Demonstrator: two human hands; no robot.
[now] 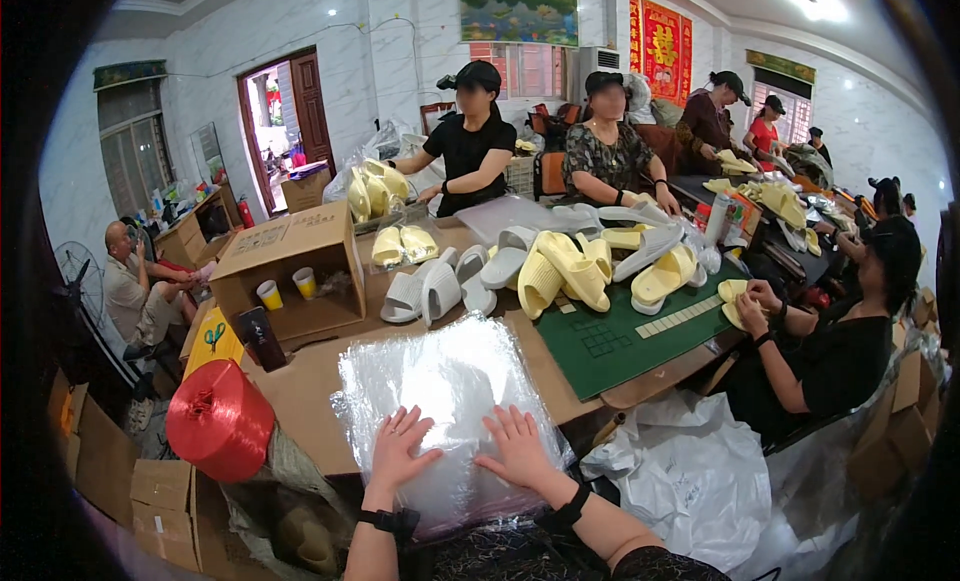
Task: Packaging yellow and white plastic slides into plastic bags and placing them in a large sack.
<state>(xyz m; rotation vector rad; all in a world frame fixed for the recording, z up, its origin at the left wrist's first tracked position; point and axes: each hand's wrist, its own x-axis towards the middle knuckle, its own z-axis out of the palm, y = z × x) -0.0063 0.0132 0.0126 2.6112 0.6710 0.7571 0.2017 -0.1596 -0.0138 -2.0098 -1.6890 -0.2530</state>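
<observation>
Both of my hands lie flat on a stack of clear plastic bags (450, 366) at the near edge of the table. My left hand (398, 449) rests on the stack's left side, fingers spread. On the right side, my right hand (522, 447) presses down with its fingers apart as well. Neither hand holds anything. The bags are shiny and their edges are slightly uneven. Just beyond them stand grey slippers (441, 291) and yellow slippers (568, 271) in a loose pile.
Left of the bags are an open cardboard box (290, 236) with two cups inside, a dark small box (262, 339), scissors (214, 334) and a red twine spool (222, 419). A green cutting mat (600, 351) lies at right, where a co-worker (840, 321) handles a yellow slipper. White plastic sacking (690, 461) hangs below.
</observation>
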